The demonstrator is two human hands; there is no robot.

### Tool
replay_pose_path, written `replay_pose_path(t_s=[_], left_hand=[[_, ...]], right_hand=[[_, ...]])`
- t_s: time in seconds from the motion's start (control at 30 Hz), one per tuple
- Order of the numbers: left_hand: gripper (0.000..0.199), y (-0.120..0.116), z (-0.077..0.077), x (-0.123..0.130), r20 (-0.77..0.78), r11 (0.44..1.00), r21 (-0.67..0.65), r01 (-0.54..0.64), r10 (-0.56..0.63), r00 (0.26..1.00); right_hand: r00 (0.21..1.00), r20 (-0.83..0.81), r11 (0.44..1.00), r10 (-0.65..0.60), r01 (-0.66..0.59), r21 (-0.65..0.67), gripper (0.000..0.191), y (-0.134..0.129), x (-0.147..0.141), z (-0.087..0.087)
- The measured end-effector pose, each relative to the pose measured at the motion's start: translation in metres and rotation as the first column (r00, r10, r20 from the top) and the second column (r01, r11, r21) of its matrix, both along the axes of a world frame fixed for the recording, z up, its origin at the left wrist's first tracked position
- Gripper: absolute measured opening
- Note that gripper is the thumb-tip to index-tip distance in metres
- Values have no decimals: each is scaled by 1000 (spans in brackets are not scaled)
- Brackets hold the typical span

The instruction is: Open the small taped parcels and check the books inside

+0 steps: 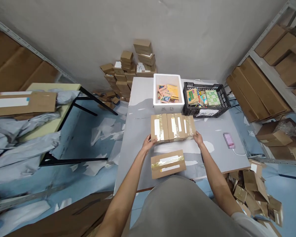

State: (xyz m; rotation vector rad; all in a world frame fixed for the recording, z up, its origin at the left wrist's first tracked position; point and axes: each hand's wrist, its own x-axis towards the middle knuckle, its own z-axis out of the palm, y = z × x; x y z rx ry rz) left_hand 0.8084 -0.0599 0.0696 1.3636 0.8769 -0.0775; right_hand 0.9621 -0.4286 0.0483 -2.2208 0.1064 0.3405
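Observation:
A row of small taped cardboard boxes (164,127), pushed side by side, sits on the table with white label strips on top. My left hand (149,143) grips the row's left end near its front corner. At the opposite end, my right hand (198,138) holds the rightmost box by its side. Closer to my body lies a separate cardboard box (166,169), with shiny tape and white strips along it. Behind the row stand a white foam box (168,107) with colourful packets inside and a black plastic crate (207,113) holding more packs.
A pink phone (229,141) on a white cable lies on the table (138,144) at right. Stacked cartons (123,86) stand by the wall. Opened boxes (254,186) are heaped on the floor at right. A side table (71,90) is at left.

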Motion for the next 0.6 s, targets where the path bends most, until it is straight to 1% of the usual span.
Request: replay_pose_path(t_s=[0.13, 0.2, 0.27, 0.33, 0.47, 0.53, 0.6], left_hand=[[85, -16, 2, 15, 28, 1000, 27, 6, -7, 1000], [86, -19, 0, 12, 27, 998, 60, -14, 12, 1000], [90, -21, -5, -1, 6, 994, 100, -52, 52, 999], [90, -24, -11, -25, -28, 987, 130, -94, 99, 995], [76, -37, -24, -89, -93, 980, 142, -141, 155, 984], [74, -46, -30, -120, -119, 979, 136, -149, 166, 979], [75, -57, -34, -144, -131, 981, 128, -145, 162, 978]], right_hand=[[1000, -24, 1000, 6, -5, 8, 54, -21, 12, 3], [999, -36, 1000, 5, -6, -16, 54, -33, 10, 1], [997, -70, 996, -24, 18, -83, 57, -49, -3, -3], [991, -118, 981, -71, 48, -186, 61, -69, -25, -9], [968, -213, 918, -135, 41, -394, 67, -108, -74, -22], [957, -249, 883, -147, 13, -470, 67, -121, -93, -28], [952, -268, 853, -148, -14, -521, 62, -128, -105, -32]])
